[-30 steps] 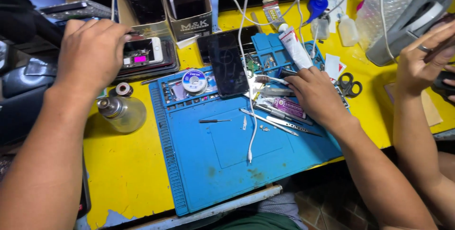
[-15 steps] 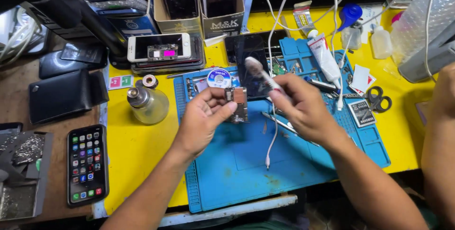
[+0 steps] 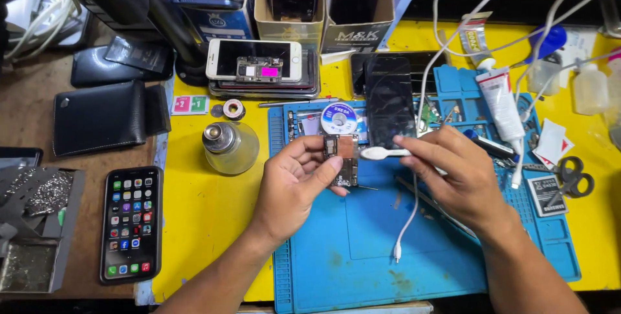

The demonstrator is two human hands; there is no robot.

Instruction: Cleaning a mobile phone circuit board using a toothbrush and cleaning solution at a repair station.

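The left hand point(image 3: 294, 181) pinches a small phone circuit board point(image 3: 343, 159) between thumb and fingers, holding it above the blue repair mat point(image 3: 362, 249), near the mat's far edge. The right hand point(image 3: 462, 181) grips a white brush-like tool point(image 3: 385, 153) — its head touches the board's right side. The step in hand looks like cleaning or scrubbing the board. The next move seems to call for short, light strokes with the board held steady — it is thin and likely fragile. A glass dispenser bottle point(image 3: 229, 146) stands on the yellow table point(image 3: 207, 217), just beside the mat's left edge.
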